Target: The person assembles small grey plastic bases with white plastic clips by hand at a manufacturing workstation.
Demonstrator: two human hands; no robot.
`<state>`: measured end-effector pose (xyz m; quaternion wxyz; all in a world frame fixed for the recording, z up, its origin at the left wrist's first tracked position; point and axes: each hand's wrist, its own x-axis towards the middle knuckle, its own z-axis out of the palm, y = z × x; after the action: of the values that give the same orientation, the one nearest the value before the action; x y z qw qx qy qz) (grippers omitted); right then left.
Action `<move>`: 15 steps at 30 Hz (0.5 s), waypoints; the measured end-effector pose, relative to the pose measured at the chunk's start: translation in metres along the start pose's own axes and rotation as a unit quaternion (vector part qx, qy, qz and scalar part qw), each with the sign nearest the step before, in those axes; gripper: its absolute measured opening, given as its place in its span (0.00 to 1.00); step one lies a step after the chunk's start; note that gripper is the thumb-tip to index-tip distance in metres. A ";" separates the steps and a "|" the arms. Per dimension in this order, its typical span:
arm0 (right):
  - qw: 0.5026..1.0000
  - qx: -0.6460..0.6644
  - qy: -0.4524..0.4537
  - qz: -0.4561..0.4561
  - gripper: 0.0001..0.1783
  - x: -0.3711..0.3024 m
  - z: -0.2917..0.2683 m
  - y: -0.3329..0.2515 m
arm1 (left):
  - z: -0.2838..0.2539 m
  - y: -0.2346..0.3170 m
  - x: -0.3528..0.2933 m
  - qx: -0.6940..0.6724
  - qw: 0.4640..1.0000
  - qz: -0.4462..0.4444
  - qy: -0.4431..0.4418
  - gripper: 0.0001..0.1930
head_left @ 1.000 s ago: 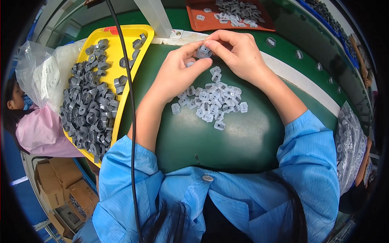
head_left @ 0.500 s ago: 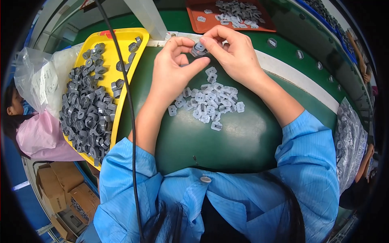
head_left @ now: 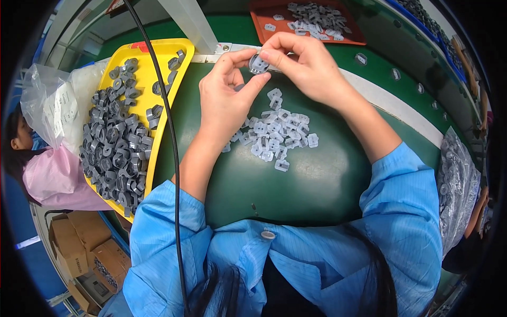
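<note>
Over the far side of the green work surface, a round grey plastic housing [head_left: 258,65] is pinched between the thumb and fingers of my left hand [head_left: 222,100]. A pale piece seems to sit inside it. My right hand [head_left: 311,66] is closed at the housing's upper right edge, thumb and fingertips against it. Another grey part [head_left: 239,87] shows tucked in my left palm. Below both hands lies a loose heap of small translucent white plastic pieces [head_left: 282,129]. To the left, a yellow tray [head_left: 143,108] bears many grey ring-like housings [head_left: 113,150].
A black cable [head_left: 171,127] hangs down in front of the yellow tray. Beyond a pale rail, a green belt [head_left: 380,87] carries spaced parts and an orange tray [head_left: 264,34] of pieces. A clear bag [head_left: 457,185] lies right; cartons [head_left: 76,238] and a person in pink [head_left: 53,177] are left.
The housing has turned in my fingers, so its round open face now shows. My left hand has shifted slightly, and the orange tray and belt parts appear a little further right.
</note>
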<state>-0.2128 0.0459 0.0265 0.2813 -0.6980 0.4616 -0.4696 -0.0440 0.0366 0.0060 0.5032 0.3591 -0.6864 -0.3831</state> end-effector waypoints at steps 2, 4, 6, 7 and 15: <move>0.996 -0.083 -0.029 0.004 0.12 0.004 -0.009 -0.014 | -0.001 -0.001 0.000 0.016 1.000 0.013 -0.012 0.18; 0.996 -0.091 -0.015 -0.020 0.12 0.002 -0.006 -0.011 | 0.000 -0.002 -0.001 0.024 1.000 0.012 -0.007 0.18; 0.994 -0.101 0.002 -0.045 0.11 0.001 -0.003 -0.007 | 0.002 -0.001 -0.001 0.031 0.999 0.014 -0.004 0.18; 0.992 -0.109 0.018 -0.063 0.11 0.000 -0.001 -0.004 | 0.002 -0.002 -0.001 0.033 0.999 0.020 0.001 0.18; 0.993 -0.089 0.074 -0.020 0.12 -0.003 0.009 -0.007 | 0.003 0.001 -0.003 0.017 0.999 0.015 0.026 0.18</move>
<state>-0.2023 0.0514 0.0270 0.1740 -0.6928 0.5069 -0.4826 -0.0468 0.0403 0.0053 0.5201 0.3675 -0.6848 -0.3544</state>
